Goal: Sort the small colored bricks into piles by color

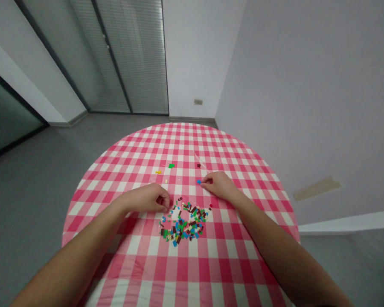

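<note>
My right hand point(219, 185) is over the right half of the table, thumb and fingertips pinched together at a small blue brick point(199, 182). To the left, my left hand point(151, 198) hovers or rests beside a loose pile of tiny building bricks point(183, 226). Its fingers are curled in towards the thumb, and whatever may be between them is hidden. The pile mixes blue, green, dark brown, white and a few red bricks. Beyond the hands lie a green brick group point(171, 166), yellow bricks point(158, 172), a cream brick point(166, 181) and a dark brown brick point(199, 165).
A red-and-white checked cloth point(179, 145) covers the round table. A red brick point(210, 205) lies just off the pile's right side. Behind the table are a glass partition with blinds point(137, 55) and a white wall point(307, 85) on the right.
</note>
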A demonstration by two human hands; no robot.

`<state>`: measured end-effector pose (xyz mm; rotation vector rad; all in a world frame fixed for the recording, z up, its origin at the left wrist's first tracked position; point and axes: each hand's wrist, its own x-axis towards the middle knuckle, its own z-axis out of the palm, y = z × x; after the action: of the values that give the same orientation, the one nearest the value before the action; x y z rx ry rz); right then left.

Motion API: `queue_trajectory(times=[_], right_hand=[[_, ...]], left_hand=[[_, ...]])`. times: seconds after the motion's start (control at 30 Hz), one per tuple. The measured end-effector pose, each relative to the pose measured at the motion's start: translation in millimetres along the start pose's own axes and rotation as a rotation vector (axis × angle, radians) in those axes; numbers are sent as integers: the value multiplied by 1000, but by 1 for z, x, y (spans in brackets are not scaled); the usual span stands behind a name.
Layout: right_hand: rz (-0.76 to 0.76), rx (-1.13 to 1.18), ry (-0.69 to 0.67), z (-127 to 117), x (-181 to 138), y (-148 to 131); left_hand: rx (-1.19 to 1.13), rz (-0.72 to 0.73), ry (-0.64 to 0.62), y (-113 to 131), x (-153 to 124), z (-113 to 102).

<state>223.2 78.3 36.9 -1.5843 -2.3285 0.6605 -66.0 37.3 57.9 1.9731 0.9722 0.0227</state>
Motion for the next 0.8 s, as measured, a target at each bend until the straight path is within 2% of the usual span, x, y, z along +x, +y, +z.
queue_trajectory(times=[0.13,0.47,0.7,0.8], right_hand=[[8,12,14,1,1,0],[-52,-5,33,6,3,1],[-88,-4,119,9,5,2],[-104,-47,77,9,6,3]], left_hand=[[84,-24,-63,-4,-3,-3],[62,-20,-93,-3,-2,-4],[57,-16,-97,-6,-3,-3],[49,-18,-101,-6,-2,-3]])
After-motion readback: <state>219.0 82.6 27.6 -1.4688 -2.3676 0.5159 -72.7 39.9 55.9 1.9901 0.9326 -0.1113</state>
